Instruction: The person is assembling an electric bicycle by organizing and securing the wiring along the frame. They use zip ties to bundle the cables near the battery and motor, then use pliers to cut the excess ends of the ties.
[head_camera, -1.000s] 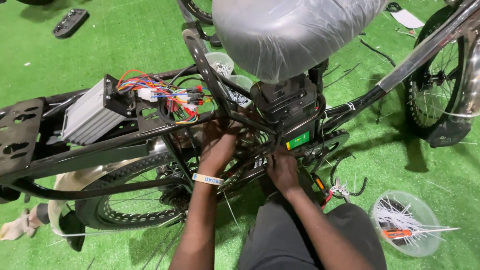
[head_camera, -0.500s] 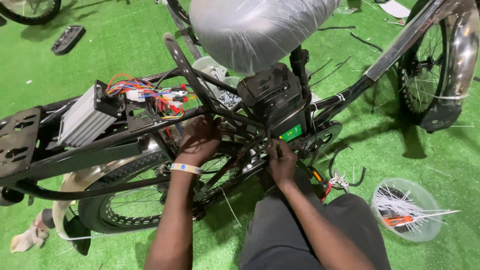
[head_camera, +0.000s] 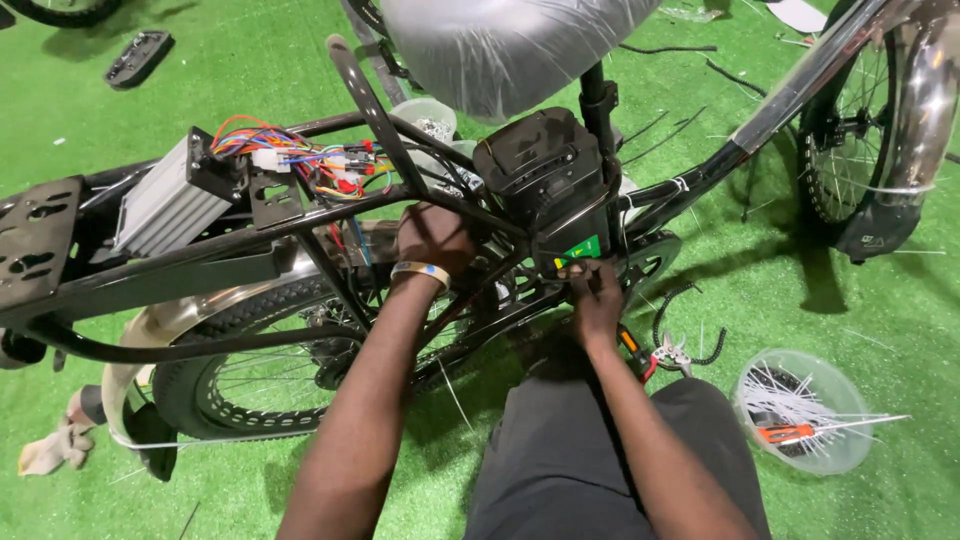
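The black boxy battery pack (head_camera: 550, 185) already sits in the bicycle frame under the plastic-wrapped saddle (head_camera: 505, 45). My right hand (head_camera: 597, 297) pinches at its base; my left hand (head_camera: 432, 238) clasps the frame tube beside it. Wiring hangs loose.

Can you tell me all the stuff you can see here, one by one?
Black bicycle frame: one, black, across the middle.
Plastic-wrapped saddle: one, grey under clear wrap, top centre.
Black battery box: one, black with a green sticker, under the saddle.
Silver controller box: one, silver, left on the frame.
Bundle of coloured wires: one, red, orange, blue and white, beside the controller.
Rear wheel: one, black tyre, lower left.
Front wheel: one, black tyre, upper right.
Clear round tub of white cable ties: one, lower right on the green turf.
Pliers: one, orange-red handles, by the right wrist.
White rag: one, far lower left.
Left hand: inside the frame.
Right hand: at the battery box's base.
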